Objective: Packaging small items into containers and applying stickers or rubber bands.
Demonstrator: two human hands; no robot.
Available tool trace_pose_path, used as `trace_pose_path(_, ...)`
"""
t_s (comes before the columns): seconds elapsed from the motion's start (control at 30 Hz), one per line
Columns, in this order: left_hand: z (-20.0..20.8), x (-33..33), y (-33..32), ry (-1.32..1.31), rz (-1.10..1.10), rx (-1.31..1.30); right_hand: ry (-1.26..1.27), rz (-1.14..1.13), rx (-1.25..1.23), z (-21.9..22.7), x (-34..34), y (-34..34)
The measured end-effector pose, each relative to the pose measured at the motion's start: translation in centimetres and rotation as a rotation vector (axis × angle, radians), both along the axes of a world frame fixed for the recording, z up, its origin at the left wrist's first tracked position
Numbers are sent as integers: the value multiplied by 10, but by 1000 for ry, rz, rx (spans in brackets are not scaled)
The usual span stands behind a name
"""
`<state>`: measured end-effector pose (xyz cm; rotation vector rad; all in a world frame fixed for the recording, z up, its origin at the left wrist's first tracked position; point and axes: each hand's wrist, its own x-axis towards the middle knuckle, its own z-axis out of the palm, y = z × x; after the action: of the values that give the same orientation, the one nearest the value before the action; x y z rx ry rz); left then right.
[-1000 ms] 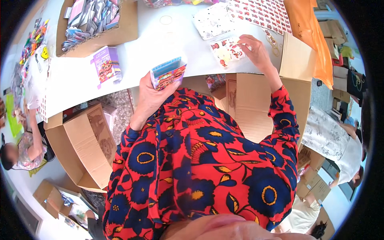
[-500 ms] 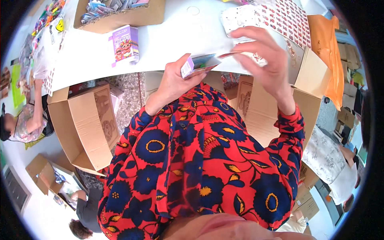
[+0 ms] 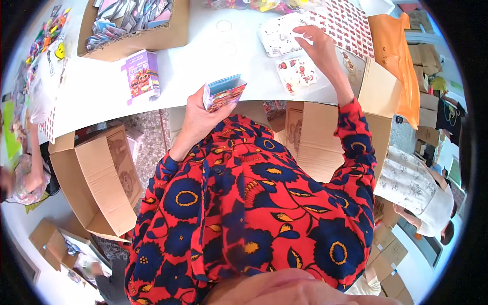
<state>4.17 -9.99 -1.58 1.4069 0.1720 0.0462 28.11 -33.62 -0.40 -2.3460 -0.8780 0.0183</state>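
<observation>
My left hand point(image 3: 199, 116) is wrapped round a small printed carton point(image 3: 224, 95). The carton has a colourful cartoon front and its top end is open, with a blue inside. My right hand point(image 3: 320, 48) reaches over a white sheet or packet with dark prints point(image 3: 277, 35), its fingers apart; nothing shows in them. Whether the fingertips touch that sheet I cannot tell. Just below it lies a clear packet with red and brown figures point(image 3: 297, 75). A purple carton point(image 3: 143, 77) with cartoon figures lies on the table to the left.
An open cardboard box point(image 3: 134, 44) full of small flat packets stands at the far left. At the right are a sheet of red prints point(image 3: 345, 28) and an orange bag point(image 3: 394, 63). Large open cartons point(image 3: 104, 175) stand below the table edge. Other people sit at both sides.
My right hand has moved away from the carton, up and over the white sheet. My left hand keeps the carton, now tilted more upright. The whole view has shifted slightly.
</observation>
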Motion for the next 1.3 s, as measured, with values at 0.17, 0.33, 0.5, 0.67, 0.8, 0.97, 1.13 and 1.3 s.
trace_pose_path(0.17, 3, 1, 1, 39, 10, 14, -288, 44, -164, -44, 26, 6)
trace_pose_path(0.33, 5, 1, 1, 43, 19, 21, -275, 31, -271, -56, 31, 7)
trace_pose_path(0.5, 7, 3, 1, 48, 4, 56, -234, 60, -193, -54, 34, 4)
trace_pose_path(0.67, 3, 2, 2, 42, 8, 40, 81, -130, -106, -41, 40, -3)
trace_pose_path(0.8, 2, 2, 1, 34, 8, -1, 83, -71, 0, -41, 45, -17)
trace_pose_path(0.97, -1, 1, 2, 29, 3, 6, 199, 86, -283, -19, 47, -25)
trace_pose_path(1.13, 1, 1, 1, 34, -9, 22, 135, 241, -507, -2, 39, -13)
trace_pose_path(1.3, 2, 2, 0, 57, -1, -4, 1, 390, -505, -31, 60, -17)
